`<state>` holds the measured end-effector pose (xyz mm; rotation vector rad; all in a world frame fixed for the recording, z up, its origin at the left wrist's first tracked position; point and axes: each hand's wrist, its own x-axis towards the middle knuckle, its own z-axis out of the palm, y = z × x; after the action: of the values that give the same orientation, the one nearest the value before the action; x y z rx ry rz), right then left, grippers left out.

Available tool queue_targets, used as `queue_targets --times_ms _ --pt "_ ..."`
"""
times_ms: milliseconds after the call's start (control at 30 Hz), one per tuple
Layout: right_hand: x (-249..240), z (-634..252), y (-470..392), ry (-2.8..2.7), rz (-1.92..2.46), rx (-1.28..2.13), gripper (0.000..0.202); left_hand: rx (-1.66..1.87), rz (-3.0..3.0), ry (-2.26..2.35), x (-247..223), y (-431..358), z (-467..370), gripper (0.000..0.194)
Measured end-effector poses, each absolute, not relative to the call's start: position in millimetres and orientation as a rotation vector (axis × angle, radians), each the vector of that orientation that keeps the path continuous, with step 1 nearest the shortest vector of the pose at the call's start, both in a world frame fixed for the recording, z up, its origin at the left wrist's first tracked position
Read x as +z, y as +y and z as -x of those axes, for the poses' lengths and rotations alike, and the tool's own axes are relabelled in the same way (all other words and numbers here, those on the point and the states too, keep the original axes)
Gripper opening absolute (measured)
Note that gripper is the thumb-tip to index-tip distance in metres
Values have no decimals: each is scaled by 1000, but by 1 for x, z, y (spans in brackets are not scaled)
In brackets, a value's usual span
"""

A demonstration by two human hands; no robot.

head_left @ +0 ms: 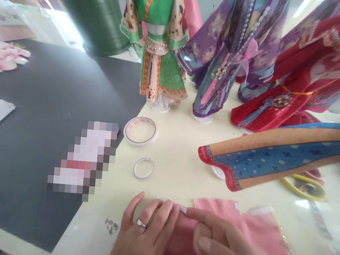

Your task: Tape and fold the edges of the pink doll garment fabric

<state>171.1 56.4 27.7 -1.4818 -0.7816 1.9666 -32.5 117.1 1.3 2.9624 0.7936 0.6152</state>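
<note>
Pink fabric lies flat on the pale table at the bottom, with white tape strips along its upper edge and a beaded trim at its right side. My left hand, with a silver ring, rests on the fabric's upper left edge, fingers bent and pressed down near the strip. My right hand touches the strip's right end with its outstretched index finger, the other fingers curled. Above my left hand lie a wide roll of tape and a thin ring of tape.
Small dressed figures in green, purple and red stand behind. A blue and tan garment juts in from the right above yellow-handled scissors. On the dark mat lies a blurred phone-like object.
</note>
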Motion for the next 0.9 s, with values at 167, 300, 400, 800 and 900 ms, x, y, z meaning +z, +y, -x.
queue_targets --times_ms 167,300,400,800,900 --pt "14 -180 48 -965 1457 1925 50 621 -2939 802 4 118 33 51" --pt "9 -183 43 -1072 1453 1901 48 632 -2935 785 4 119 34 51" --pt "8 -183 42 -1045 1450 1911 48 669 -2909 808 -1 118 32 49" --pt "14 -186 43 -1191 1485 1781 60 630 -2927 810 3 116 35 49" --pt "16 -181 42 -988 1539 1766 57 629 -2921 816 1 116 34 49"
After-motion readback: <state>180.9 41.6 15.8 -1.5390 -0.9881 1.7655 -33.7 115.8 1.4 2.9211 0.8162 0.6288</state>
